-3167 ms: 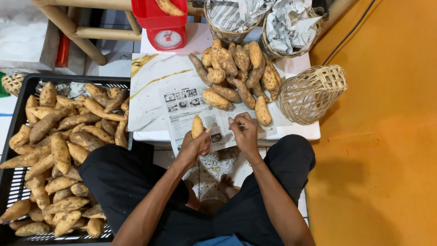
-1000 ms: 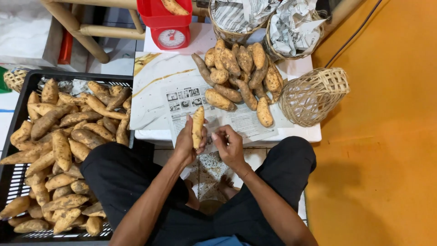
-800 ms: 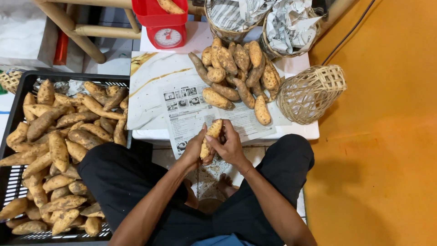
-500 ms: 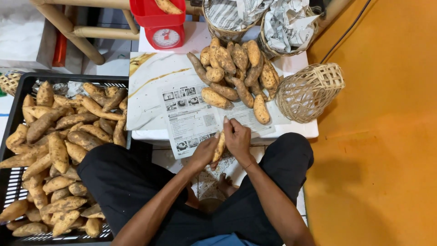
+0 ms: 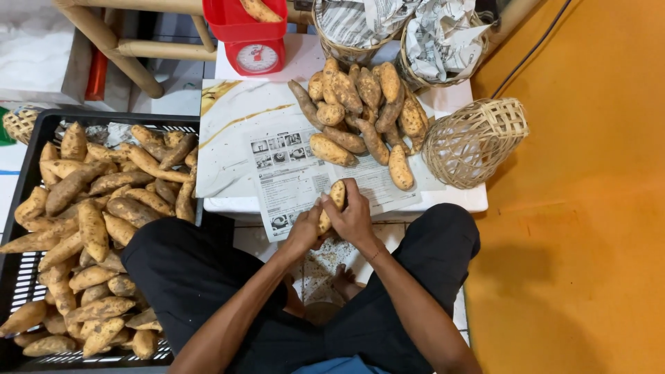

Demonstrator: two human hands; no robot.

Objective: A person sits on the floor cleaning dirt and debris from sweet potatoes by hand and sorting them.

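I hold one sweet potato [image 5: 335,196] between both hands, just over the near edge of a low white table [image 5: 235,111]. My left hand [image 5: 305,232] grips its lower end. My right hand [image 5: 355,216] wraps its upper part from the right. Under the hands lies a sheet of newspaper [image 5: 291,176]. A pile of sweet potatoes [image 5: 360,111] rests on the table beyond my hands.
A black crate [image 5: 28,138] full of sweet potatoes stands at my left. A red kitchen scale [image 5: 255,41] with one potato on it sits at the table's far edge. Two paper-lined baskets [image 5: 360,28] are behind the pile, and an empty woven basket [image 5: 474,142] lies on its side at right.
The potato has been turned in my hands and brought lower toward the table's near edge. My right hand, earlier apart from it, now grips it.
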